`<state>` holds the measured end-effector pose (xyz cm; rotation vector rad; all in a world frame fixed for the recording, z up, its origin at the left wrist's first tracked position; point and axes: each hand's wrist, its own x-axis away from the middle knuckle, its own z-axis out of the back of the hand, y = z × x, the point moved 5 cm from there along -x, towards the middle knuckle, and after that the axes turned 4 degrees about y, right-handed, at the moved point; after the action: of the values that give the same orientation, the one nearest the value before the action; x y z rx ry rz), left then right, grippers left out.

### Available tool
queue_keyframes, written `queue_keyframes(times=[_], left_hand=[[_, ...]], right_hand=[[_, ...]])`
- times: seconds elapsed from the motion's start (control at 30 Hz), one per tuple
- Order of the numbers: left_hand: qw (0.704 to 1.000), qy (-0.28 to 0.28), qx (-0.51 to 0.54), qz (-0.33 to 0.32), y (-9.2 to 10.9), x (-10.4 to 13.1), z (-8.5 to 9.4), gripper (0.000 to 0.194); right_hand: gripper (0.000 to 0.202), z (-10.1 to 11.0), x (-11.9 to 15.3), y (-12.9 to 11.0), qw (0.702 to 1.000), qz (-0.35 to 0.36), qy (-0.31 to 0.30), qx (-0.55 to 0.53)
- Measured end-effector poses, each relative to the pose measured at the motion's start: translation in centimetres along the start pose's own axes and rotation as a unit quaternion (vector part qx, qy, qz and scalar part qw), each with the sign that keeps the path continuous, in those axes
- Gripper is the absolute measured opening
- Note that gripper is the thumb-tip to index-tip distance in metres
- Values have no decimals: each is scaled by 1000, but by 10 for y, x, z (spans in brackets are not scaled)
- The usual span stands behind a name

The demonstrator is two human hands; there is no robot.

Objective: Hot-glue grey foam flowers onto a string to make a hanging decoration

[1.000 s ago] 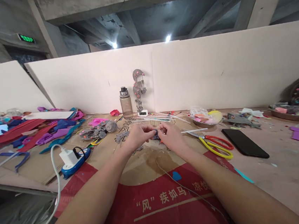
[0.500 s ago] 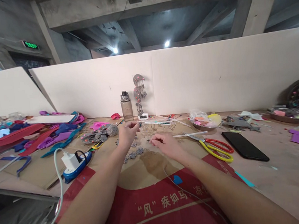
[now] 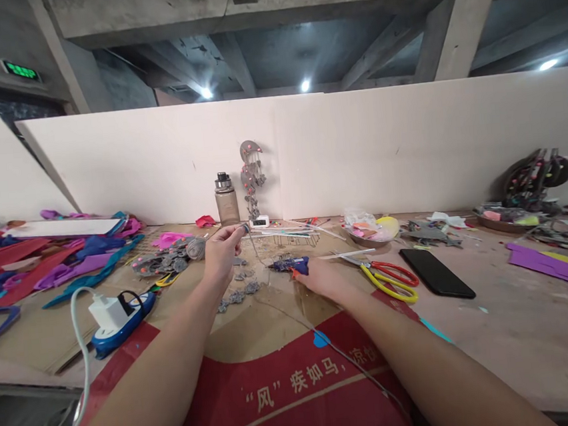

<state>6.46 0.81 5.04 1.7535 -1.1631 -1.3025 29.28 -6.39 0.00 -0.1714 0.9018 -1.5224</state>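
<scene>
Raised over the cardboard, my left hand (image 3: 222, 252) pinches a small grey piece (image 3: 246, 228), and a thin grey strand hangs below it. My right hand (image 3: 320, 278) is closed around a blue glue gun (image 3: 289, 265) with an orange trigger, its nozzle pointing left. A white stick (image 3: 351, 253) reaches out to the right behind that hand; whether it sits in the glue gun I cannot tell. Several grey felt pieces (image 3: 251, 288) lie below the left hand. A ball of grey yarn (image 3: 196, 248) rests just left of it.
Scissors (image 3: 388, 282) with red and yellow handles and a black phone (image 3: 437, 273) lie at right. A bottle (image 3: 226, 200) and a grey hanging ornament (image 3: 252, 176) stand behind. A power strip (image 3: 124, 322) is at left. A thin cord (image 3: 348, 357) crosses the red print.
My right hand has taken hold of the glue gun, which now shows plainly in it. My left hand still pinches the small grey piece. The whole view has shifted slightly to the right.
</scene>
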Motion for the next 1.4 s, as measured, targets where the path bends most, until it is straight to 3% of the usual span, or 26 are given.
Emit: queue_keyframes(times=[0.13,0.23,0.37,0.53,0.63,0.93,1.4], left_hand=[[999,-40,-11,26,-4,5,-8,28],[998,-48,-4,27,-4,7,-10,31],[999,-30,-3,32,-3,7,-8,33],[999,-9,2,43,-4,6,-5,34],[999,-2,10,43,-5,5,-4,33],[999,-14,22,48,-5,7,-8,32],[999,-28,0,45,-5,11,-13,35]], right_hand=[[5,-15,2,4,996,-50,-34,68],[8,-8,-4,-3,996,-74,-8,56],[27,6,0,-28,993,-50,71,-82],[28,4,15,-55,954,-14,50,-295],[33,4,19,-63,932,23,54,-358],[23,7,23,-63,965,77,68,-240],[24,13,23,-67,983,85,72,-147]])
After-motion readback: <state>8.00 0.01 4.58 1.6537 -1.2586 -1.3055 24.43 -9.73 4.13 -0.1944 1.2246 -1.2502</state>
